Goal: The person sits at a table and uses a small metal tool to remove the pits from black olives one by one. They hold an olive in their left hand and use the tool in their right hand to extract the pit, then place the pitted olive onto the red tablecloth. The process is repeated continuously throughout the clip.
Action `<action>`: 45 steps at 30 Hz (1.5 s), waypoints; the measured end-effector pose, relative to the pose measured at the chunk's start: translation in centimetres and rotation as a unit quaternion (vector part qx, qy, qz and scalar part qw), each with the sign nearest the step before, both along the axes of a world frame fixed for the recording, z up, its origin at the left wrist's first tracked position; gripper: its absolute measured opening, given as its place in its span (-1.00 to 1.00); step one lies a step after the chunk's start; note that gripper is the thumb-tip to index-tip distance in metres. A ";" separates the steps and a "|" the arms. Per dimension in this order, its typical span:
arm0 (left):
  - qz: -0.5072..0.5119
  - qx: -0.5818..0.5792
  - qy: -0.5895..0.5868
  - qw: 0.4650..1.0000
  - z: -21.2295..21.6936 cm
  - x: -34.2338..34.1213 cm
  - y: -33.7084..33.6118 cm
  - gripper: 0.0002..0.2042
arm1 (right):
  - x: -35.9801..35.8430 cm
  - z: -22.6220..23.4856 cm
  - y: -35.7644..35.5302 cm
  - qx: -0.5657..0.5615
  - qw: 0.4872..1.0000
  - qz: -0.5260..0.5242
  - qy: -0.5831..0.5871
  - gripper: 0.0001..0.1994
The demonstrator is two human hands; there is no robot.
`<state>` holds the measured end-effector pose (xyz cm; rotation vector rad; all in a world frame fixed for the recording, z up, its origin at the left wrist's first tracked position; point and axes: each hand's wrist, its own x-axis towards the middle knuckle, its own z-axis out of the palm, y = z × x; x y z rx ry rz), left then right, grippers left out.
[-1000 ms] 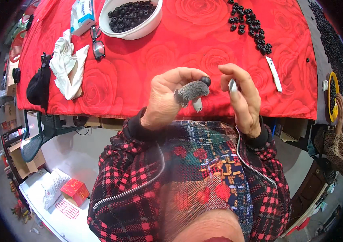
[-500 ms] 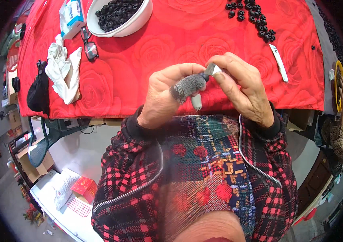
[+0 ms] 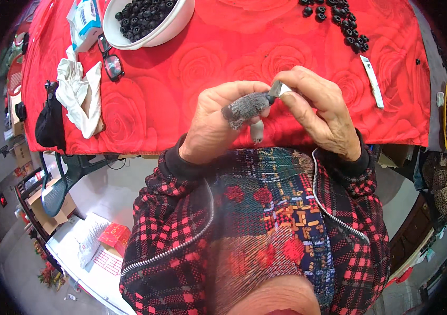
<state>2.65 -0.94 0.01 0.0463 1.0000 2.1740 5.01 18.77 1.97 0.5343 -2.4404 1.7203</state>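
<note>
1. Small grey-and-white tool [image 3: 277, 90], held above the near edge of the worktop [image 3: 208, 68]; only its tip shows between the fingers, kind not clear.
2. Right hand [image 3: 318, 113] closed around that tool, thumb and fingertips pinched on it.
3. Left hand [image 3: 223, 123] curled, one finger wrapped in a grey knitted finger cover [image 3: 247, 106]; the cover's end touches the tool. Whether a small piece is gripped under the cover cannot be told.
4. A small pale tag [image 3: 257, 131] hangs below the covered finger.
5. Both hands meet just over the worktop's near edge, above the red rose-patterned cloth.
6. Far left corner: white bowl [image 3: 179, 26] holding small black round pieces [image 3: 142, 16]; black-framed glasses [image 3: 110, 60] just beside it; a blue-and-white box [image 3: 88, 16] further left.
7. Left edge: crumpled white cloth [image 3: 79, 94], a black bag [image 3: 50, 123] hanging at the edge.
8. Far right: loose black round pieces [image 3: 341, 21] in a scatter; a narrow white strip [image 3: 371, 79] near the right edge.
</note>
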 end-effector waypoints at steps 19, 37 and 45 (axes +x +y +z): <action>0.011 -0.055 0.041 0.998 -0.5 -1.4 0.3 -0.70 | -0.3 -1.0 0.0 -0.069 0.989 -0.072 -0.111 -0.81; -0.030 0.037 -0.108 0.993 -0.5 -1.6 -0.3 -0.84 | -0.8 -1.7 -1.4 0.022 0.989 -0.041 0.143 -0.66; -0.205 0.010 -0.084 0.975 -0.4 -2.7 -0.8 -0.81 | -0.8 -1.9 -0.5 0.028 0.988 0.043 0.148 -0.57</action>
